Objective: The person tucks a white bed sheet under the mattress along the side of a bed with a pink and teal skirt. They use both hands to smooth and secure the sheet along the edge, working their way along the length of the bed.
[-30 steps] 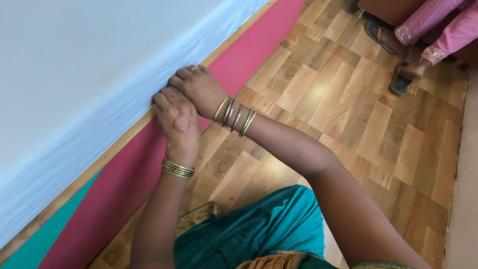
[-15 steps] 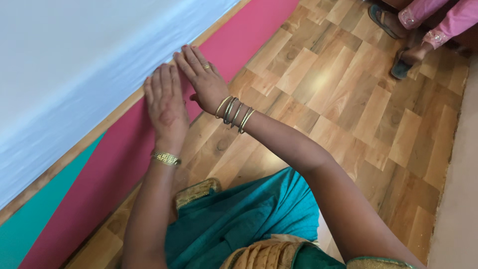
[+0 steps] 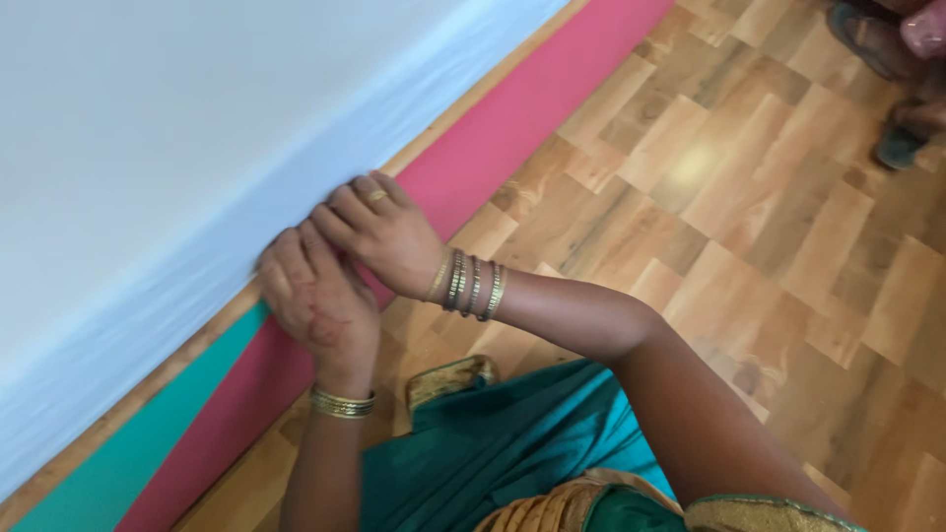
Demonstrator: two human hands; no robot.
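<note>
The head camera is looking down at two hands by the side of a bed. A white sheet [image 3: 197, 148] is covering the mattress and is filling the top left of the picture. Under the sheet, a thin wooden edge [image 3: 463, 103] is running slantwise along the bed. Below that edge, a pink panel [image 3: 552, 108] is running down the side of the bed, and a teal panel [image 3: 108, 468] is sitting next to it at the lower left.

The left hand [image 3: 320, 305] is pressing against the bottom edge of the sheet, just where the sheet is meeting the wooden edge. Its fingers are curling in, and the tips are lying right at the fold of the sheet. I cannot tell if they are pinching the cloth or only pushing on it. A gold bangle [image 3: 342, 403] is sitting on that wrist.

The right hand [image 3: 379, 236] is touching the left hand and is sitting just above it. Its fingers are bent too, with the tips at the sheet's edge. Whether they are gripping the cloth I cannot tell. A ring [image 3: 375, 195] is showing on one finger, and several bangles [image 3: 468, 287] are circling the wrist.

The person is wearing teal cloth [image 3: 503, 453] with a gold border. The wooden floor [image 3: 749, 207] is spreading out to the right. Another person's sandaled feet [image 3: 892, 59] are showing at the top right corner, well apart from the hands.
</note>
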